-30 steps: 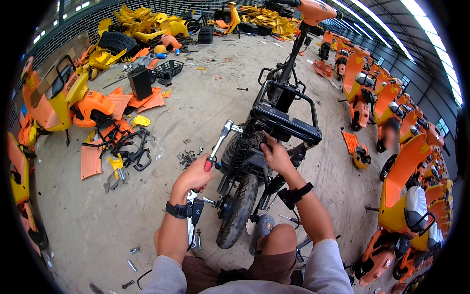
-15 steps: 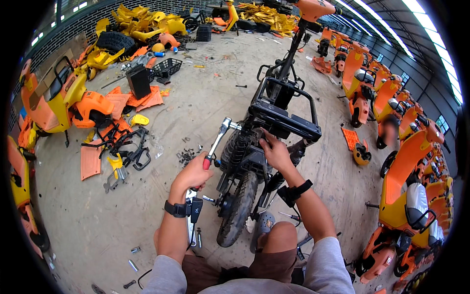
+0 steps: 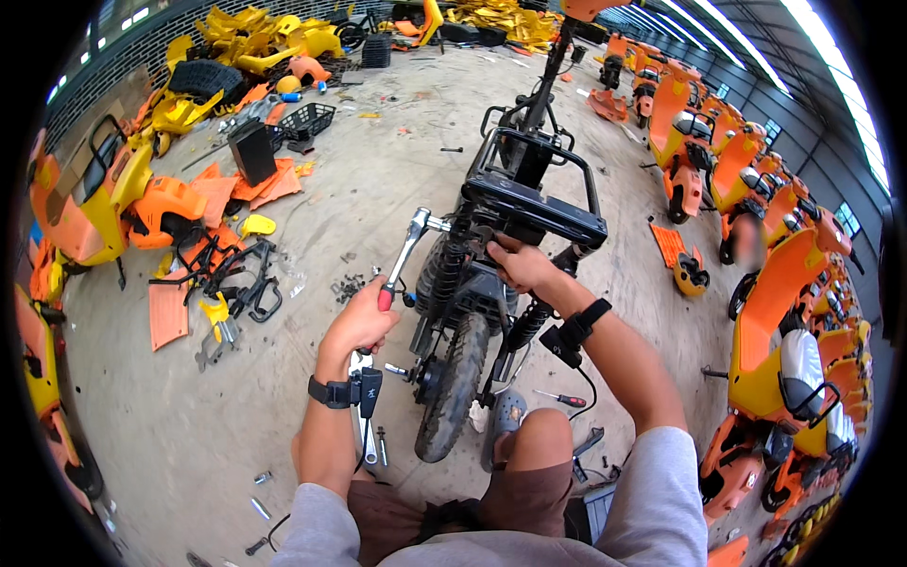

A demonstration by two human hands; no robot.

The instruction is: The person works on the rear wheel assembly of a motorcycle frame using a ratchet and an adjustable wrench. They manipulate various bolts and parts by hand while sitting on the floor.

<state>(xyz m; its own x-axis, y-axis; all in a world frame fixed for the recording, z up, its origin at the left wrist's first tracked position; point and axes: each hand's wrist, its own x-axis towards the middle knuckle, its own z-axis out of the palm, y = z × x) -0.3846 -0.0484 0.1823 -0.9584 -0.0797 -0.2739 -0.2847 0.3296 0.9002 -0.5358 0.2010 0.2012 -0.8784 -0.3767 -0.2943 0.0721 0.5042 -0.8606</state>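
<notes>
A stripped black scooter frame stands before me, its treaded wheel toward me. My left hand is closed around the red grip of a chrome ratchet wrench. The wrench slants up, and its socket end points right against the left side of the frame, near the top of the coil shock absorber. Below the rear rack, my right hand reaches into the frame with curled, closed fingers. Whatever its fingertips grip is hidden.
Small bolts lie left of the wheel; a combination wrench is under my left forearm. A red-handled screwdriver lies right. Orange panels and black brackets cover the left floor. Orange scooters line the right.
My right hand has moved slightly up and left, deeper under the rack. The ratchet wrench stays in my left hand at the frame's left side. The whole view has shifted a little.
</notes>
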